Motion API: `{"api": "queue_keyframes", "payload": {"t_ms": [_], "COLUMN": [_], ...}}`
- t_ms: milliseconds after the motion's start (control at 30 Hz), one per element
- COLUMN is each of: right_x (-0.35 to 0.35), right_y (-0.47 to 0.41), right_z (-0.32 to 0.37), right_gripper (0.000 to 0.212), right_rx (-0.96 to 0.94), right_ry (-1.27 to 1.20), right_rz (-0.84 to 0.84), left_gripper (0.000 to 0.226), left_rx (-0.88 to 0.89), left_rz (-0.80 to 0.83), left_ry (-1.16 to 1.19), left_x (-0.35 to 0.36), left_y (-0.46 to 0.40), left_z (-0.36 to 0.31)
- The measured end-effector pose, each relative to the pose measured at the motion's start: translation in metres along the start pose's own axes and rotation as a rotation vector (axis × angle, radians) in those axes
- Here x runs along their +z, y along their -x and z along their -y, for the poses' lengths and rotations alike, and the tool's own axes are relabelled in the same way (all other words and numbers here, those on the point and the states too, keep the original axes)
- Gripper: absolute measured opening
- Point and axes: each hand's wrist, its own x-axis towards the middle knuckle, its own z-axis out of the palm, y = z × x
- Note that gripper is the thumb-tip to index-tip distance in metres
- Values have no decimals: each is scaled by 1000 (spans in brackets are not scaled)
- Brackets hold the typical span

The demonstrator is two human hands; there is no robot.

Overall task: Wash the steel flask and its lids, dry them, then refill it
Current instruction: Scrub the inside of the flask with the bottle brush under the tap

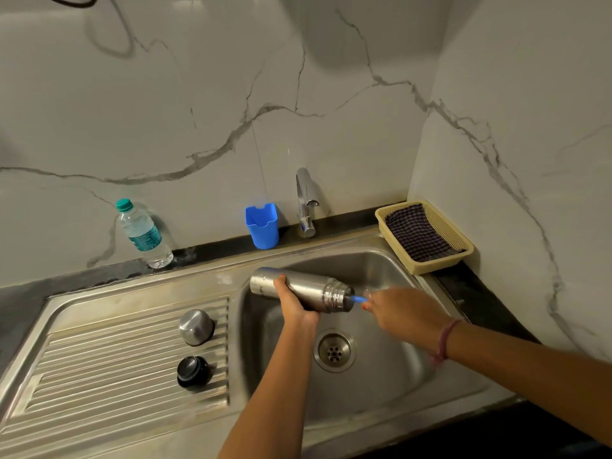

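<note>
Blue brush handle (358,299), head hidden inside the flask (299,288), right-hand fingers (372,298) blurred.

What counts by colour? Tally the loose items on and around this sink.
Steel: 2, flask, dome lid
Black: 1, stopper lid
Blue: 2, cup, brush handle
Clear: 1, water bottle
Beige: 1, basket
Checked: 1, cloth
Total: 8

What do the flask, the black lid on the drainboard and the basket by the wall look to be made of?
Flask: brushed steel, going by its dull grey sheen and soft reflections.
Black lid: probably glossy plastic, dark with highlights on top.
Basket: beige plastic, it seems, with moulded mesh walls.
</note>
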Motion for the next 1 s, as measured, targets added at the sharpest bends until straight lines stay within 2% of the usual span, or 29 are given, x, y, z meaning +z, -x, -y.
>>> {"api": "queue_keyframes", "payload": {"t_ms": [100, 200, 267, 400, 467, 567, 767, 833, 900, 1000], "right_x": [2, 1, -1, -33, -47, -35, 7, 6, 2, -12], "right_y": [2, 2, -4, -16, -15, -17, 0, 0, -1, -11], "right_z": [-3, -1, 3, -7, -13, -11, 7, 4, 3, 0], "right_gripper": [40, 34, 33, 29, 30, 32, 34, 37, 36, 34], "right_rx": [-253, -184, -14, 360, 411, 310, -119, -184, -129, 104], "right_ry": [319, 259, 48, -596, -716, -525, 257, 305, 198, -214], "right_rz": [-147, -56, 98, 553, 647, 518, -58, -73, -11, 334], "left_gripper": [59, 58, 61, 59, 56, 54, 56, 55, 54, 52], "left_rx": [-6, -23, -23, -2, 7, 2, 3, -13, -22, -38], "left_rz": [-21, -69, -81, -45, -38, -43, -38, -48, -54, -57], "left_ry": [30, 40, 44, 75, 86, 87, 100, 100, 94, 78], "left_x": [0, -4, -8, -10, -8, -6, -6, -8, -10, -13], "left_y": [-1, -1, 0, -1, -3, 0, 3, 1, 1, 1], "left_z": [2, 5, 8, 7, 5, 6, 9, 7, 6, 6]}}
